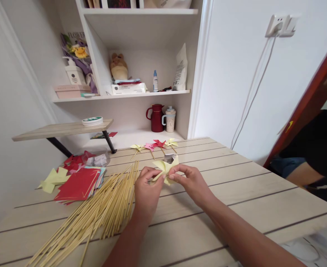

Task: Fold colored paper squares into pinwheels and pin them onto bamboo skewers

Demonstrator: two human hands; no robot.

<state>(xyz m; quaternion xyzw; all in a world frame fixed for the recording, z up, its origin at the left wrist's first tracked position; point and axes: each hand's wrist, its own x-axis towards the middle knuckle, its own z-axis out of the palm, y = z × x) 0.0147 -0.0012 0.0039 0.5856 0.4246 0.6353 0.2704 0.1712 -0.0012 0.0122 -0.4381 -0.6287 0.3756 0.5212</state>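
Both my hands hold a pale yellow folded paper pinwheel (165,167) just above the wooden table (235,193). My left hand (146,187) grips its left side, fingers curled. My right hand (189,180) pinches its centre and right side with thumb and fingertips. A loose pile of thin bamboo sticks (102,207) lies on the table directly left of my left hand. Several finished pinwheels on sticks (154,145), yellow, pink and red, lie in a row at the far edge of the table.
A stack of red and coloured paper squares (78,183) and yellow cut pieces (53,178) lie at the left. A clear plastic bag (96,159) sits behind them. Shelves hold a red jug (156,118) and a cup (169,119). Another person (313,155) sits at the right.
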